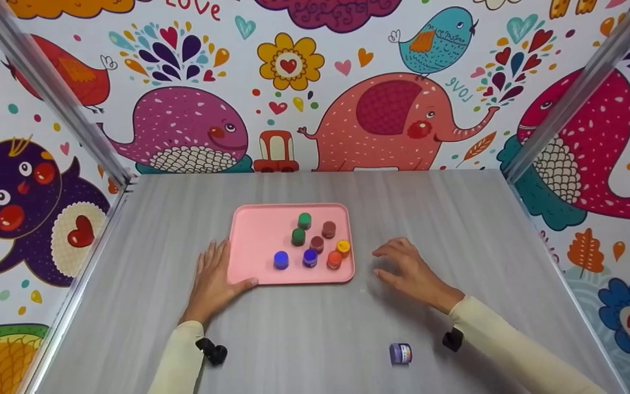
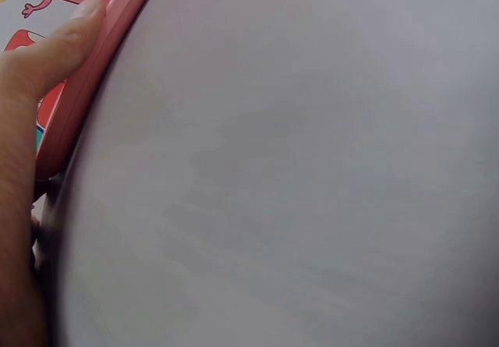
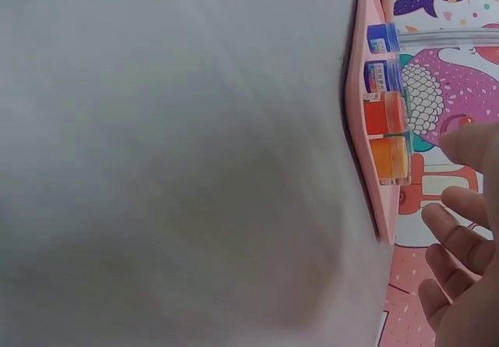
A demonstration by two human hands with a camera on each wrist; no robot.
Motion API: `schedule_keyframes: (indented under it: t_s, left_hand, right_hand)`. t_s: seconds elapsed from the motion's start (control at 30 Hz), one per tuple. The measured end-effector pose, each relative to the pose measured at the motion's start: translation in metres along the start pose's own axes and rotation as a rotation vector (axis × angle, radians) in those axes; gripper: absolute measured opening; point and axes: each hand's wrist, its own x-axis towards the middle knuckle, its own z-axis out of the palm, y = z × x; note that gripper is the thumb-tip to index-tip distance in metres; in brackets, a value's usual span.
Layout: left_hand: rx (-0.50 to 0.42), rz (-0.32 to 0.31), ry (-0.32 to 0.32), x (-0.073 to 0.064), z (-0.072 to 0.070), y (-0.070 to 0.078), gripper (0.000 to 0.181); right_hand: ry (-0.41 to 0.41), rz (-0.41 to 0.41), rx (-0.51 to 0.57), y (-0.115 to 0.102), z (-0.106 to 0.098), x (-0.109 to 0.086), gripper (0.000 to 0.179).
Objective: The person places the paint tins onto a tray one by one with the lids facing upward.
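Note:
My left hand (image 1: 211, 284) rests at the front left corner of a pink tray (image 1: 255, 224). Its thumb lies over the front rim, and its fingers stretch along the left side. Small paint jars stand in the tray: two green jars (image 1: 304, 220), two brown jars (image 1: 328, 229), two blue jars (image 1: 281, 260), a yellow jar (image 1: 343, 248) and an orange-red jar (image 1: 334, 260). Just right of the tray, my right hand (image 1: 410, 273) hovers with loosely bent, spread fingers and holds nothing. A purple jar (image 1: 401, 354) lies on its side nearer me.
A grey table (image 1: 304, 339) carries the tray and the purple jar. Walls printed with cartoon animals (image 1: 386, 126) enclose its back and sides, with metal posts (image 1: 561, 104) at the back corners. Each sleeve bears a small black wrist device (image 1: 212, 351).

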Motion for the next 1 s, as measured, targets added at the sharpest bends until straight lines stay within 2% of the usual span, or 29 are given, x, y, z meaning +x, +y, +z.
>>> schedule_keyframes:
  t_s: [0.4,0.5,0.7,1.0]
  left_hand:
    - [-0.001,0.028,0.009,0.000,-0.001,-0.002,0.126]
    - [-0.001,0.041,0.013,0.001,0.000,-0.001,0.126]
    - [0.005,0.033,0.001,0.002,-0.001,-0.002,0.127]
    - [0.002,0.023,-0.007,0.001,-0.001,-0.001,0.127]
  right_hand:
    - [0.033,-0.113,0.028,0.000,0.012,-0.048,0.032]
    - [0.041,-0.110,0.044,-0.004,0.013,-0.061,0.031]
    - [-0.017,-0.031,0.083,-0.016,0.011,-0.084,0.031]
    - [-0.018,-0.106,0.135,-0.033,0.016,-0.114,0.033]
